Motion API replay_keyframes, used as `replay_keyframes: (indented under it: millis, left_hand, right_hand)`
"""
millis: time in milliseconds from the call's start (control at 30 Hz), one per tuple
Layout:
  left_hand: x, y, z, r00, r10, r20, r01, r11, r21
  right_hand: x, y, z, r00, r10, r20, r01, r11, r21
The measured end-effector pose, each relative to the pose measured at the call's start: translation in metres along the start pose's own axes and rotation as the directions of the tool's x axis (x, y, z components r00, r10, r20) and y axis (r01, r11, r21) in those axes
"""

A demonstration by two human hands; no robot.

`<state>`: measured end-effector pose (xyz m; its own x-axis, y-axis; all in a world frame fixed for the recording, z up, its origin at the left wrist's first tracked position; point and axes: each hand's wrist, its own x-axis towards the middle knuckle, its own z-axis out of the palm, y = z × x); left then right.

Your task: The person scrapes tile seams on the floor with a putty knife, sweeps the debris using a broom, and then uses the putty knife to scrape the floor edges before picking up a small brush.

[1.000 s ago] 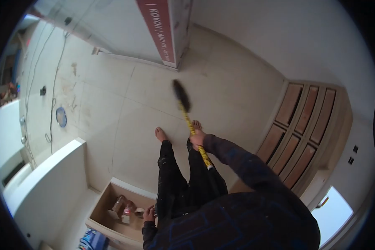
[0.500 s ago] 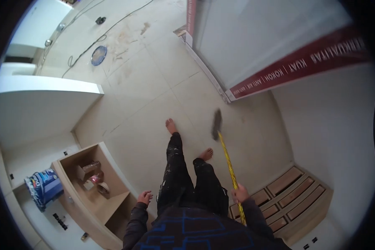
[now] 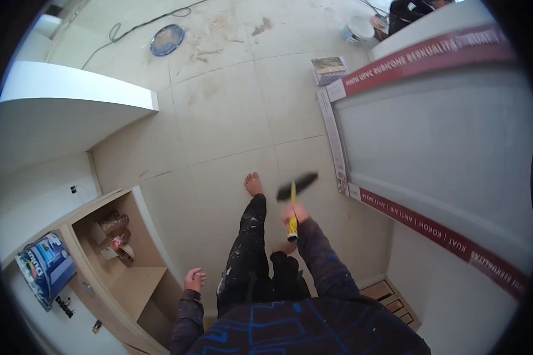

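Holds a broom in the right grip, closed snugly around the yellow handle; shows the dark bristled head just beyond that grip, blurred; cannot tell whether touching the floor. Has the left grip half unfolded, loosely curled, with nothing in it, near the wooden cabinet to its left. Shows the red-edged panel well to the right of the broom grip and the blue-rimmed disc far ahead of both

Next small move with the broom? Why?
I'd probably carry the broom forward to the brown patch on the floor: the right hand already grips its yellow handle, the left hand looks empty, and that patch lies well beyond the broom's head.
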<state>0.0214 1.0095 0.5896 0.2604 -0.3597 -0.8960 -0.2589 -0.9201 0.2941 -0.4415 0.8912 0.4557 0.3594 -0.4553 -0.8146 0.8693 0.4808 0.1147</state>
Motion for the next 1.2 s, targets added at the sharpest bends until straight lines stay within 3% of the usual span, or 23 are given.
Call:
replay_keyframes:
  millis: [67,133,200,267,433,467,500,567,600,633,667,700,733,800,833,867,933,1000,1033,1067,1133,1200]
  left_hand:
    - [0.005,0.012,-0.007,0.999,-0.038,-0.013,0.037,0.999,-0.04]
    - [0.004,0.022,-0.008,0.996,-0.084,-0.019,0.081,0.992,-0.096]
    - [0.007,0.029,-0.007,0.993,-0.117,-0.028,0.111,0.982,-0.155]
    - [0.008,0.027,-0.012,0.99,-0.138,-0.024,0.133,0.981,-0.144]
    - [0.011,0.033,-0.019,0.989,-0.149,0.015,0.15,0.98,-0.128]
    - [0.008,0.04,-0.025,0.987,-0.162,0.015,0.163,0.981,-0.106]
    - [0.007,0.048,-0.027,0.987,-0.16,0.016,0.161,0.981,-0.111]
    - [0.011,0.061,-0.026,0.989,-0.145,-0.029,0.139,0.978,-0.154]
    - [0.016,0.067,-0.027,0.991,-0.134,-0.016,0.13,0.979,-0.154]
    - [0.021,0.072,-0.027,0.992,-0.124,0.001,0.123,0.98,-0.159]
    - [0.025,0.077,-0.026,0.993,-0.115,0.016,0.116,0.98,-0.163]
    - [0.027,0.086,-0.027,0.994,-0.106,0.024,0.108,0.981,-0.162]
    - [0.029,0.099,-0.025,0.996,-0.092,0.016,0.094,0.98,-0.176]
    - [0.03,0.111,-0.018,0.997,-0.078,0.008,0.078,0.978,-0.196]
    - [0.034,0.113,-0.016,0.998,-0.058,0.009,0.059,0.98,-0.192]
    - [0.038,0.118,-0.014,0.999,-0.036,0.009,0.037,0.982,-0.186]
    - [0.038,0.129,-0.006,1.0,-0.03,0.005,0.031,0.983,-0.183]
    - [0.033,0.144,-0.001,1.0,-0.028,-0.004,0.027,0.983,-0.18]
    - [0.027,0.155,0.001,0.999,-0.044,-0.01,0.042,0.981,-0.19]
    - [0.02,0.166,0.007,0.998,-0.067,-0.018,0.062,0.976,-0.21]
    - [0.006,0.188,0.011,0.992,-0.103,-0.076,0.085,0.974,-0.211]
    - [-0.002,0.204,0.004,0.983,-0.134,-0.122,0.113,0.98,-0.164]
  right_hand:
    - [0.035,-0.031,0.093,0.993,-0.091,0.073,0.097,0.992,-0.078]
    - [0.079,-0.078,0.156,0.988,0.003,0.152,0.0,1.0,-0.018]
    - [0.119,-0.126,0.22,0.968,0.182,0.174,-0.219,0.949,0.228]
    - [0.138,-0.154,0.276,0.955,0.217,0.204,-0.268,0.925,0.27]
    - [0.157,-0.201,0.32,0.911,0.227,0.344,-0.276,0.956,0.1]
    - [0.143,-0.203,0.317,0.937,0.193,0.29,-0.208,0.978,0.021]
    - [0.129,-0.204,0.307,0.921,0.219,0.323,-0.244,0.969,0.037]
    - [0.08,-0.193,0.272,0.954,0.14,0.265,-0.133,0.99,-0.043]
    - [0.042,-0.178,0.259,0.988,0.001,0.156,0.038,0.969,-0.245]
    - [0.013,-0.165,0.225,0.992,-0.088,0.095,0.119,0.907,-0.404]
    - [-0.027,-0.148,0.203,0.979,-0.202,0.021,0.166,0.741,-0.65]
    - [-0.067,-0.13,0.181,0.949,-0.312,-0.054,0.122,0.518,-0.847]
    - [-0.103,-0.11,0.166,0.925,-0.378,0.021,0.13,0.264,-0.956]
    - [-0.176,-0.07,0.136,0.849,-0.499,0.171,0.019,-0.295,-0.955]
    - [-0.203,-0.06,0.169,0.832,-0.296,-0.47,-0.309,0.456,-0.834]
    - [-0.216,-0.053,0.129,0.768,-0.043,-0.639,-0.342,0.816,-0.466]
    - [-0.213,-0.059,0.095,0.676,0.117,-0.728,-0.344,0.924,-0.17]
    - [-0.173,-0.083,-0.001,0.714,0.33,-0.617,-0.334,0.936,0.114]
    - [-0.142,-0.099,-0.004,0.685,0.306,-0.661,-0.302,0.945,0.124]
    - [-0.106,-0.117,-0.04,0.747,0.228,-0.625,-0.348,0.935,-0.075]
    - [-0.033,-0.166,-0.004,0.896,0.038,-0.443,-0.282,0.819,-0.5]
    - [0.036,-0.214,0.056,0.971,-0.044,-0.235,-0.131,0.722,-0.679]
